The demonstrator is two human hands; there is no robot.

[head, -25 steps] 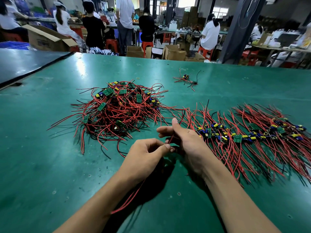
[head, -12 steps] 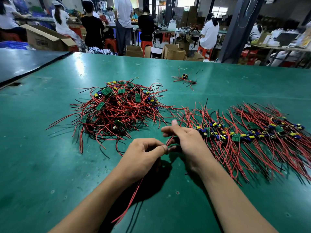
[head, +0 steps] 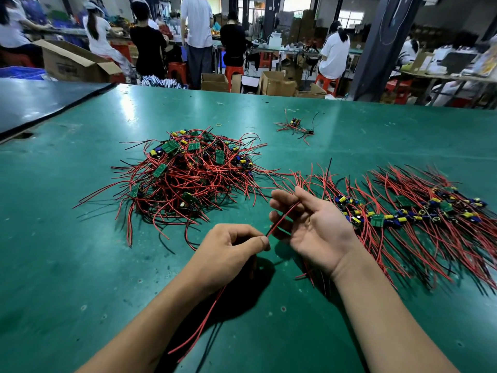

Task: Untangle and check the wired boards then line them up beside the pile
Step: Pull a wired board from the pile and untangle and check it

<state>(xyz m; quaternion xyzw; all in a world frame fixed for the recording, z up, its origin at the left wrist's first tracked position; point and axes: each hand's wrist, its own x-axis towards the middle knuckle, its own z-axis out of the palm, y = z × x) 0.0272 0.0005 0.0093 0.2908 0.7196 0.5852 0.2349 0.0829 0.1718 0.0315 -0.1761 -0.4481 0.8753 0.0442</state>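
Bare forearms (head: 376, 319), bare hands (head: 317, 232)

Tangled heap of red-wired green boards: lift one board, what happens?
Likely drags neighbours: leads in the tangled heap of red-wired green boards cross and loop together. Leads look floppy: the thin red wire pinched by the left hand trails limp beneath it. Boards look small, probably light.

Table (head: 80, 265): pile (head: 185, 173) of wired boards left of centre, row (head: 403, 214) of boards laid out to its right, the wire ends of the two nearly meeting. Lone board (head: 295, 125) behind both, well apart, toward the far edge. In front, between pile and row: left hand (head: 228, 254) and right hand (head: 314, 230), right over the row's left end, a wire (head: 285, 216) held between them; boxes (head: 277, 83) beyond the table.
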